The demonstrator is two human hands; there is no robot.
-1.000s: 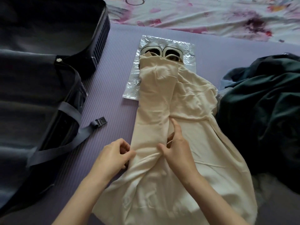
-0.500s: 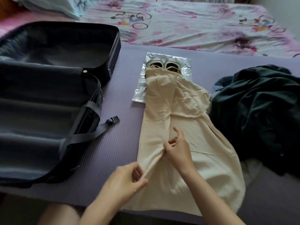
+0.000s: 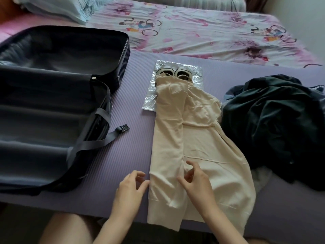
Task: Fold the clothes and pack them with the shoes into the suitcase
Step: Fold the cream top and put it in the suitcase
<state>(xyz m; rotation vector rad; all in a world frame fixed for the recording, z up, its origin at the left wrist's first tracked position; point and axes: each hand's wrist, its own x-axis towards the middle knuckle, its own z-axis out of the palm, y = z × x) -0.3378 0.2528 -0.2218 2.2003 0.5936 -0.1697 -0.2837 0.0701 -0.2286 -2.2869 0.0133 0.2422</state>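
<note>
A home bedroom: a bed with a cartoon-print sheet (image 3: 202,37) and a pillow (image 3: 58,7).

Nothing here can be read: no words, labels, brand names or numbers. The bedsheet (image 3: 211,41) has only a cartoon print of figures and bicycles, without legible lettering. The suitcase (image 3: 44,120), the cream garment (image 3: 211,155) and the shoes (image 3: 181,74) show no readable marking.

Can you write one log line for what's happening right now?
step: folding sweater | left hand: loose, beside sweater | right hand: loose, over sweater | shoes: partly under sweater | suitcase: open
</note>
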